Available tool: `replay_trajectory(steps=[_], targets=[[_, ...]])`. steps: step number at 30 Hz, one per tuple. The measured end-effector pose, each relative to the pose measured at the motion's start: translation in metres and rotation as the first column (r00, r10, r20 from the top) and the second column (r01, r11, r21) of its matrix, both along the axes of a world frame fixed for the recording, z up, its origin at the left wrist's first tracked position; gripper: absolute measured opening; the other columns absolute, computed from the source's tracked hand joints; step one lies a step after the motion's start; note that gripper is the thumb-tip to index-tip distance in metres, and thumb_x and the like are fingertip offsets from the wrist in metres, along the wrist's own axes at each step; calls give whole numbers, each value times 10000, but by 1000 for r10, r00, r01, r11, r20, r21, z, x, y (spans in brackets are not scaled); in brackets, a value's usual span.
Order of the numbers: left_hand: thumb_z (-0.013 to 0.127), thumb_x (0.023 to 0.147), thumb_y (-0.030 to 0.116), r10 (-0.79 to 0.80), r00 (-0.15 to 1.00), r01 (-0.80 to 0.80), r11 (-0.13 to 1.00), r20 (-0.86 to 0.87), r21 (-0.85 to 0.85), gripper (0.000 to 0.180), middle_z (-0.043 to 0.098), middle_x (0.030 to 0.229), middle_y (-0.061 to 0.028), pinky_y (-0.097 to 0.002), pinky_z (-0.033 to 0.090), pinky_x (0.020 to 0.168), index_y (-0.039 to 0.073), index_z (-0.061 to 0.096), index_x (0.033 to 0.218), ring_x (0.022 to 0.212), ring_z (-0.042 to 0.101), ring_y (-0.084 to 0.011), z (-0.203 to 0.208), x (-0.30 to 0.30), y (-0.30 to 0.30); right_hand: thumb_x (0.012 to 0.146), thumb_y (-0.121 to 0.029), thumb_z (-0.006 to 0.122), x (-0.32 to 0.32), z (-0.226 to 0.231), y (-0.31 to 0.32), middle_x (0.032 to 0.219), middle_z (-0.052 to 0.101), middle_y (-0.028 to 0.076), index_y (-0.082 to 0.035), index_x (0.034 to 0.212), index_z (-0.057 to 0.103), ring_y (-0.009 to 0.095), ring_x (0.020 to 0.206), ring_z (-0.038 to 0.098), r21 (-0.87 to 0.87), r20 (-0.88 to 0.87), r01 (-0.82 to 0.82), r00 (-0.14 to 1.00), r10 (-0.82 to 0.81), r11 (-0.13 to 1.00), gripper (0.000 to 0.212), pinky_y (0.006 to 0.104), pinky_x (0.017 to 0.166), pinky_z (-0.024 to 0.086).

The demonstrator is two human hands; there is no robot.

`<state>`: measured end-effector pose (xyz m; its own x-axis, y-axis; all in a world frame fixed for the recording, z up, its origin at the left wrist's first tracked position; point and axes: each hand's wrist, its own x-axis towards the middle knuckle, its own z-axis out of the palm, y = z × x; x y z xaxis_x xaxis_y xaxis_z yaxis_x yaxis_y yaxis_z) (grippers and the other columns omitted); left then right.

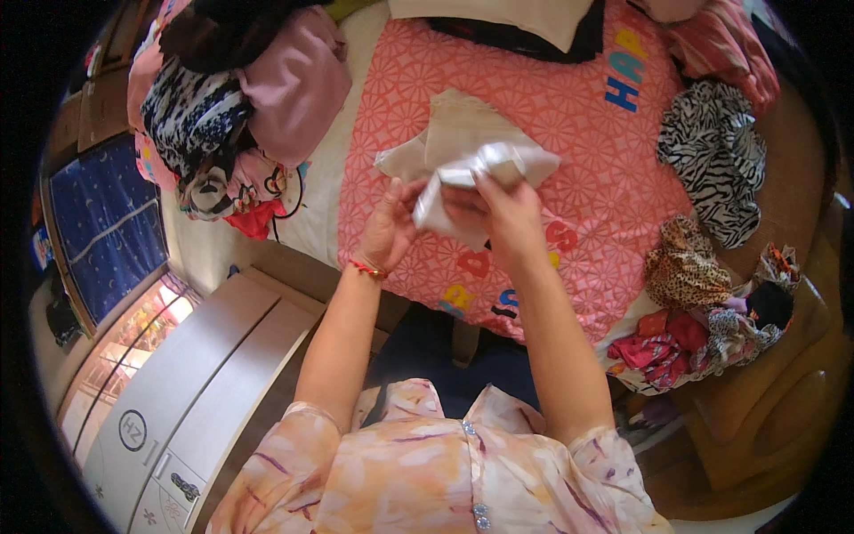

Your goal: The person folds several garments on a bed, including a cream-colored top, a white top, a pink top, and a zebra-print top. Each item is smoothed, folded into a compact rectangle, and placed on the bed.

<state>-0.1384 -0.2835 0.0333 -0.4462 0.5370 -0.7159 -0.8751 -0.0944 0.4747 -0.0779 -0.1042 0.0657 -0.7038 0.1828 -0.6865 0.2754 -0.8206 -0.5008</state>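
Note:
Over the bed, both my hands are up in front of me with a white, shiny folded piece (480, 169) between them. It looks like thin cloth, but motion smears it. My right hand (507, 209) is closed on its right part, fingers curled under it. On its left end my left hand (393, 224), with a red bracelet at the wrist, has its fingers closed, partly hidden behind a hanging white flap. Beneath and just beyond my hands, a cream cloth (471, 125) lies spread on the pink patterned bedspread (400, 89).
Piled clothes, including a pink garment (298, 84), lie at the far left of the bed. To the right are a zebra-print cloth (716, 160), a leopard-print cloth (689, 262) and other crumpled garments. A white cabinet (196, 383) stands at the near left.

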Motion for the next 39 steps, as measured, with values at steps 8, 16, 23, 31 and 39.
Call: replay_trajectory(steps=[8, 16, 23, 31, 39], targets=[[673, 843, 205, 151, 966, -227, 880, -208, -418, 500, 574, 1092, -109, -334, 446, 908, 18, 418, 1230, 1007, 559, -197, 16, 15, 9, 928, -156, 544, -9, -3, 32, 957, 634, 101, 4, 1068, 583, 162, 890, 611, 383, -23, -198, 974, 224, 902, 216, 281, 772, 502], [646, 823, 47, 308, 948, -316, 896, -75, -313, 346, 614, 1064, -94, -328, 477, 865, -24, 528, 1140, 983, 588, -199, -27, -4, 40, 806, -201, 669, -50, -47, 94, 984, 645, 105, 62, 1134, 556, 173, 852, 610, 734, 292, -502, 841, 455, 456, 435, 299, 754, 481], [616, 836, 22, 79, 660, -273, 952, -747, -141, 200, 617, 1099, -119, -319, 488, 839, -11, 621, 1034, 955, 603, -184, 53, -29, 19, 707, -54, 701, -39, -9, 107, 1160, 566, 99, -7, 953, 641, 186, 968, 577, 552, -150, -384, 827, 542, 740, 258, 301, 849, 462], [592, 739, -23, -732, -99, 38, 674, -674, -737, 303, 483, 1327, -144, -378, 336, 1034, 101, 679, 1001, 1238, 423, -322, 0, -10, -16, 828, 48, 519, 51, -49, 106, 1287, 490, 110, -44, 1042, 656, 216, 1215, 457, 799, 149, -414, 839, 524, 435, 270, 297, 977, 390], [600, 847, 85, -122, 823, -186, 865, -555, -466, 446, 535, 1205, -157, -332, 424, 949, -55, 446, 1242, 1131, 511, -231, -13, -6, -12, 900, -208, 595, 42, -55, 91, 1116, 606, 155, 70, 1219, 494, 167, 1002, 587, 562, 223, -269, 960, 169, 783, 435, 295, 881, 466]])
